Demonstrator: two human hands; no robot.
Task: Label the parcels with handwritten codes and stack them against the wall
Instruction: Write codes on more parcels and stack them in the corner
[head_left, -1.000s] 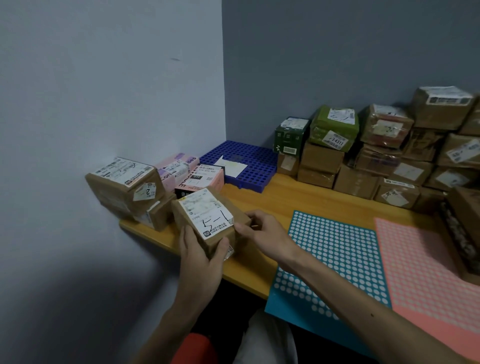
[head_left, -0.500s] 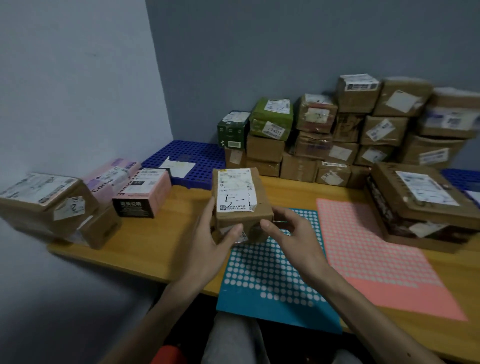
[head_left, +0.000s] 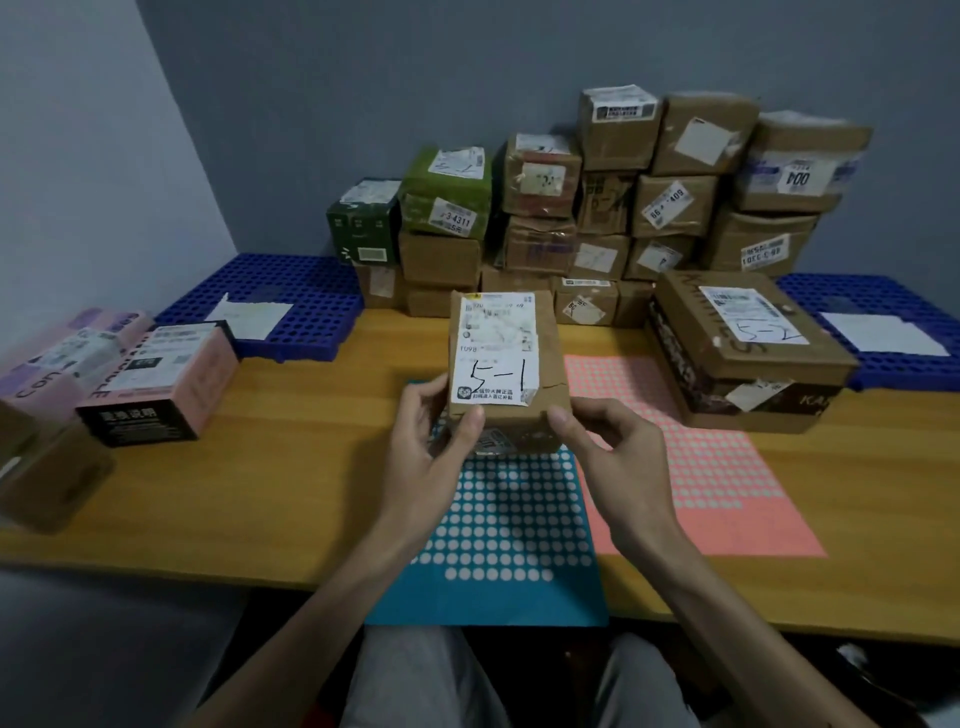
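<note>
**Parcel marked 5-1 held in both hands over the teal sheet**

The small brown parcel is at the far end of the teal dotted sheet. I cannot tell whether its base rests on the sheet or hangs just above it. Its white label faces up, with "5-1" handwritten in black.

The left hand is clamped on the parcel's near left corner, thumb on the front face and fingers curled round the side. The right hand pinches the near right corner, thumb against the box.

The teal sheet lies on the wooden table, its near end hanging over the table's edge. Touching its right side is a pink dotted sheet. Beyond that, to the far right of the teal sheet, sits a flat brown box whose label reads "5-2".

Straight behind the teal sheet, a stack of parcels stands against the grey wall. Far left of the teal sheet is a blue grid tray with a paper slip on it. Nearer on that side are a pink box and several more cartons.
</note>
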